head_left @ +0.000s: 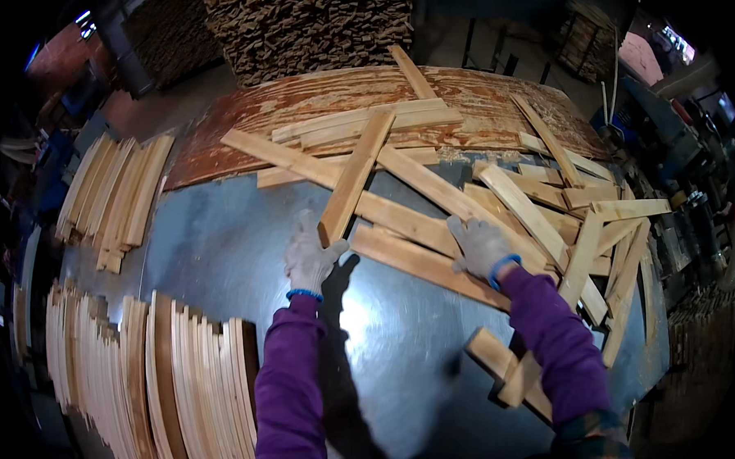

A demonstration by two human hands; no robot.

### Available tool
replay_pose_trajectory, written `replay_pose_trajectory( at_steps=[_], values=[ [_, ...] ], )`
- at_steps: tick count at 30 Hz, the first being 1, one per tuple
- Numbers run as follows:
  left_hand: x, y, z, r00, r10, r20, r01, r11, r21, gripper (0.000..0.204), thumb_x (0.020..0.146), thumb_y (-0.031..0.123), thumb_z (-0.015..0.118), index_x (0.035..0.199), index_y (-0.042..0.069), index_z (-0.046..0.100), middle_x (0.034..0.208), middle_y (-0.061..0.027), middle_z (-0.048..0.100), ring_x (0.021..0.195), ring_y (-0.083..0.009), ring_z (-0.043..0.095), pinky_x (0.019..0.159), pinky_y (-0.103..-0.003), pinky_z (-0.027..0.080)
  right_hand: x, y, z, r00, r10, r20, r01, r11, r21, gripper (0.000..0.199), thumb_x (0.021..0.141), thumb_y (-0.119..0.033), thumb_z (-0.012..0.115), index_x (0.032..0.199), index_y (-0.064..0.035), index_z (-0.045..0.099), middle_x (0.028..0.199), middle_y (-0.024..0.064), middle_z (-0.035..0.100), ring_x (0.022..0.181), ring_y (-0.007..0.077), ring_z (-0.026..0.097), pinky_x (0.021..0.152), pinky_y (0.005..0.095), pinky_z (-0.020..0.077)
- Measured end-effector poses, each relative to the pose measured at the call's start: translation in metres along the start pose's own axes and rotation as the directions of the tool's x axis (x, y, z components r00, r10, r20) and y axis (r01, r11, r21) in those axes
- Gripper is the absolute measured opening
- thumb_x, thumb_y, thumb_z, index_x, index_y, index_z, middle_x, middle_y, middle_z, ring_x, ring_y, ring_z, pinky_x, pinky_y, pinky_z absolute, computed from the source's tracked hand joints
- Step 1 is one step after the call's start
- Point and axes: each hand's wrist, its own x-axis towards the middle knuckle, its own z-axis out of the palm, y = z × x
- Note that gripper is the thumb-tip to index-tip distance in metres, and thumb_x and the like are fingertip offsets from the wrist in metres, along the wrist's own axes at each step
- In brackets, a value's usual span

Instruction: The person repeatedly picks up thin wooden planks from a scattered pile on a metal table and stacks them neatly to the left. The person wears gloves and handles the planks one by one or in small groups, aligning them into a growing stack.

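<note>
My left hand, in a pale work glove, is at the near end of a wooden board. The thumb sits by that end on one side and the slightly blurred fingers on the other. This board slants away from me across other boards. My right hand, gloved too, lies over the loose pile with thumb and fingers apart. Under and beside it are a long plank, a shorter board and a nearer board. What its fingertips touch is partly hidden.
Boards stand in tight rows at the left, a near row and a far row. More boards lie crossed at the right. Short pieces rest near my right forearm. Beyond the metal tabletop is a worn wooden panel.
</note>
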Motion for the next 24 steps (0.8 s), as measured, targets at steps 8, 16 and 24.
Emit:
replay_pose_trajectory(
  at_steps=[8,16,24],
  values=[
    [0.034,0.011,-0.007,0.977,0.013,0.213,-0.009,1.0,-0.02,0.086,0.074,0.026,0.088,0.146,0.002,0.048,0.111,-0.0245,0.072,0.1,-0.0404,0.072,0.081,-0.046,0.06,-0.019,0.035,-0.013,0.991,-0.091,0.101,0.084,0.994,0.077,0.081,0.088,-0.041,0.072,0.156,-0.0099,0.043,0.117,0.0197,0.067,0.108,0.0333,0.067,0.087,0.0437,0.0552],
    [-0.178,0.011,-0.026,0.848,-0.076,0.524,0.472,-0.339,-0.814,0.059,0.09,0.03,0.075,0.132,-0.004,0.05,0.1,-0.0161,0.066,0.078,-0.0228,0.068,0.07,-0.039,0.062,-0.081,0.011,0.02,0.961,-0.011,0.276,-0.274,-0.175,0.946,0.047,0.094,-0.029,0.071,0.128,0.0034,0.068,0.093,0.0062,0.07,0.079,0.0138,0.066,0.073,0.029,0.0545],
    [-0.357,0.062,-0.015,0.761,-0.338,0.553,0.512,-0.209,-0.833,0.057,0.093,0.02,0.075,0.141,-0.001,0.051,0.126,-0.0154,0.065,0.101,-0.0266,0.07,0.082,-0.038,0.06,-0.159,-0.215,0.06,0.982,-0.075,0.172,-0.143,0.289,0.946,0.076,0.096,-0.057,0.061,0.149,-0.0042,0.053,0.121,0.0287,0.068,0.113,0.0403,0.067,0.102,0.0454,0.0509]
  ],
)
